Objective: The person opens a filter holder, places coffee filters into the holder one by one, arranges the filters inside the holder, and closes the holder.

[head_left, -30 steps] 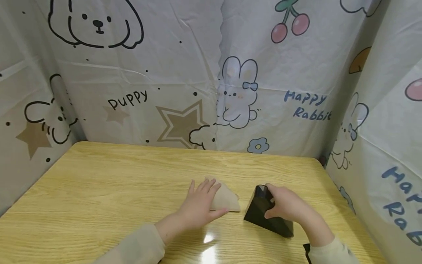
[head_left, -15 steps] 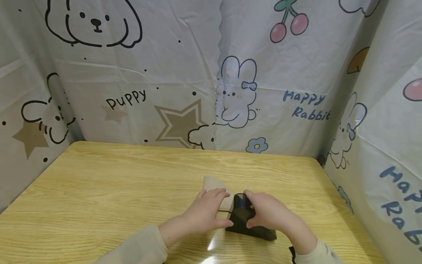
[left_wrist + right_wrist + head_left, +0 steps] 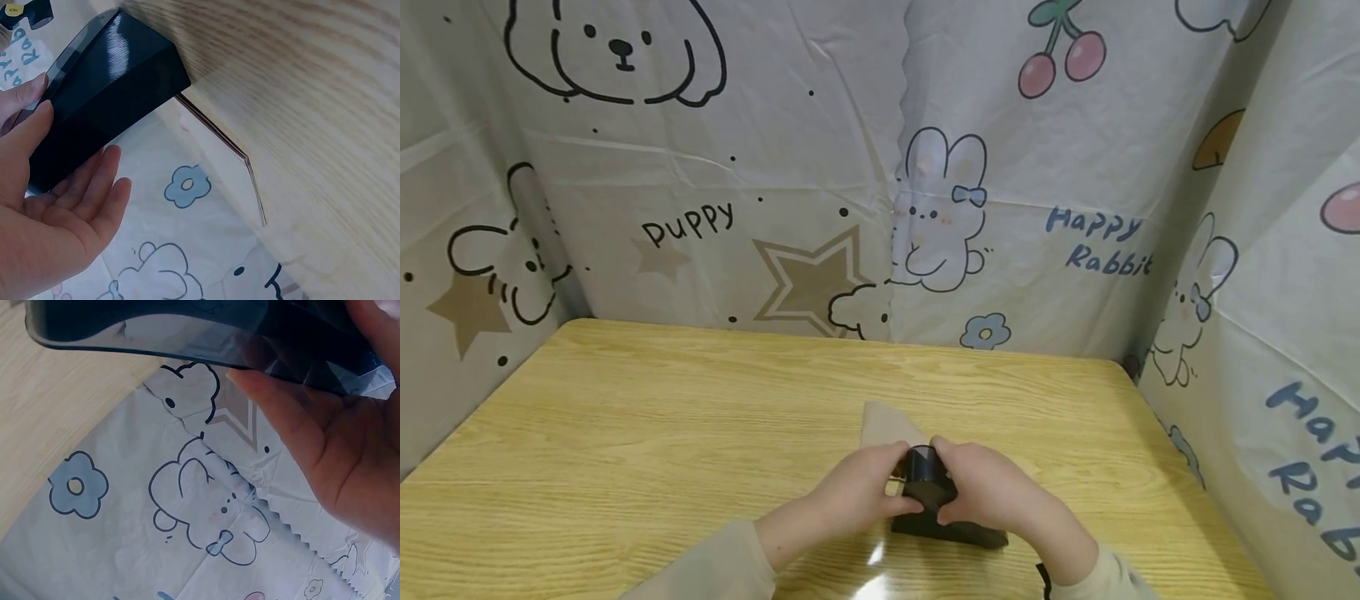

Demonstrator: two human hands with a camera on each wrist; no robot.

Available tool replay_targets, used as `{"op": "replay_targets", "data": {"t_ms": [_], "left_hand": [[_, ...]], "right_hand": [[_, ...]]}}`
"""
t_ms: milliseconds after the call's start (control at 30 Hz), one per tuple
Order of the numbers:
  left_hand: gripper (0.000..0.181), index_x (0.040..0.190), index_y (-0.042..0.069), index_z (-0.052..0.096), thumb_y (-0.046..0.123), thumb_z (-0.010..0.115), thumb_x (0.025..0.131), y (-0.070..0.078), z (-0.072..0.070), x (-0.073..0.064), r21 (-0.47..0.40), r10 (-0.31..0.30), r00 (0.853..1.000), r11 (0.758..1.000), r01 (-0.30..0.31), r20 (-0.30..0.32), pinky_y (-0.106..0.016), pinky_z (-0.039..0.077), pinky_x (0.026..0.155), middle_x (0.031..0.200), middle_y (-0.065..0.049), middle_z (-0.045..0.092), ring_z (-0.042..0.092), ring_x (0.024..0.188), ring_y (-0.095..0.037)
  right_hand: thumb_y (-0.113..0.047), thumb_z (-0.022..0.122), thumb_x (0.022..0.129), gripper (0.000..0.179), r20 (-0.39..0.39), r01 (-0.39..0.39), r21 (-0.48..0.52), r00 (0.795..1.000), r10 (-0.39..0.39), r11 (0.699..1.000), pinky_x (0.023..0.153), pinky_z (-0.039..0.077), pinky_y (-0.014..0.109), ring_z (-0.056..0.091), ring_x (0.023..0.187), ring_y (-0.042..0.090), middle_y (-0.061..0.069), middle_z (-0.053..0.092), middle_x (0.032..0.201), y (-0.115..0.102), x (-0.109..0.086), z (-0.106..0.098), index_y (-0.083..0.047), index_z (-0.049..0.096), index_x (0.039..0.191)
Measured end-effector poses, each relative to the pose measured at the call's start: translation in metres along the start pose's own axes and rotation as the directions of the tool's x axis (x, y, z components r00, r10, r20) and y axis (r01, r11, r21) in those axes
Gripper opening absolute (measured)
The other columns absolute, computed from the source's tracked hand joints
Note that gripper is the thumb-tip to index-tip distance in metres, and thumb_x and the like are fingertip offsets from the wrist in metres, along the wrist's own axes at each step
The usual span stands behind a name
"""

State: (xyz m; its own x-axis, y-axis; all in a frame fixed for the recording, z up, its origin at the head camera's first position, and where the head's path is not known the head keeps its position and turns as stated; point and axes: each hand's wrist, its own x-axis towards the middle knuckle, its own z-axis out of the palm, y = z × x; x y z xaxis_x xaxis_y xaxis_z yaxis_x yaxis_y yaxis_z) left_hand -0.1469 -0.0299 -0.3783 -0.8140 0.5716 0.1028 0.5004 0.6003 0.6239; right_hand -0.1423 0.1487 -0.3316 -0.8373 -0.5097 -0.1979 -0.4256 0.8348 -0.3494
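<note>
A black wedge-shaped box (image 3: 927, 492) with a smoky see-through cover (image 3: 181, 340) is between the hands, its rounded end up in the head view. My left hand (image 3: 857, 485) grips one side, thumb on the near face and fingers curled behind, as the left wrist view shows. On the other side, my right hand (image 3: 988, 483) holds the box by thumb and fingers near the cover. Just behind it on the table lies a thin stack of beige fan-shaped paper, like coffee filters (image 3: 882, 423), partly hidden by box and left hand. What the box holds is not visible.
A wood-grain table (image 3: 662, 417) spreads around the hands. Printed cloth (image 3: 805, 150) hangs behind it and at both sides, close to the table edges. Light glares off the tabletop near its front.
The right hand has carried the box leftward and turned it more upright, in front of the paper stack. The left hand has left the stack and taken hold of the box.
</note>
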Motion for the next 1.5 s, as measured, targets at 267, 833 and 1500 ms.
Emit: {"op": "replay_targets", "data": {"t_ms": [267, 833, 1500], "left_hand": [[0.034, 0.103, 0.014, 0.058, 0.026, 0.077, 0.077, -0.003, -0.005, -0.004, 0.014, -0.007, 1.000, 1.000, 0.007, 0.014, -0.026, 0.051, 0.082, 0.102, 0.001, 0.068, 0.065, 0.093, -0.011], [0.044, 0.110, 0.015, 0.053, 0.027, 0.078, 0.075, -0.005, -0.013, -0.009, 0.076, 0.025, 0.999, 0.997, -0.027, 0.024, -0.026, 0.051, 0.078, 0.100, 0.001, 0.069, 0.066, 0.089, -0.012], [0.032, 0.100, 0.027, 0.055, 0.050, 0.066, 0.081, -0.025, -0.028, -0.020, 0.222, 0.141, 0.990, 0.965, -0.140, 0.008, -0.022, 0.050, 0.068, 0.084, 0.011, 0.068, 0.065, 0.079, -0.006]], "right_hand": [[-0.044, 0.077, 0.072, 0.058, -0.006, 0.053, 0.074, 0.999, -0.053, 0.996, 0.063, 0.045, 0.029, 0.056, 0.073, 0.010, 0.002, 0.065, 0.091, -0.002, 0.000, -0.005, -0.009, 0.053, 0.112], [-0.036, 0.077, 0.075, 0.044, -0.091, 0.111, 0.099, 0.991, -0.102, 0.989, 0.066, 0.048, 0.030, 0.060, 0.080, 0.013, -0.002, 0.066, 0.092, -0.010, -0.001, -0.014, -0.012, 0.060, 0.106], [-0.033, 0.075, 0.078, 0.038, -0.075, 0.118, 0.270, 0.992, -0.101, 0.956, 0.071, 0.048, 0.027, 0.062, 0.090, 0.012, -0.007, 0.063, 0.089, 0.002, -0.010, -0.030, -0.013, 0.058, 0.105]]}}
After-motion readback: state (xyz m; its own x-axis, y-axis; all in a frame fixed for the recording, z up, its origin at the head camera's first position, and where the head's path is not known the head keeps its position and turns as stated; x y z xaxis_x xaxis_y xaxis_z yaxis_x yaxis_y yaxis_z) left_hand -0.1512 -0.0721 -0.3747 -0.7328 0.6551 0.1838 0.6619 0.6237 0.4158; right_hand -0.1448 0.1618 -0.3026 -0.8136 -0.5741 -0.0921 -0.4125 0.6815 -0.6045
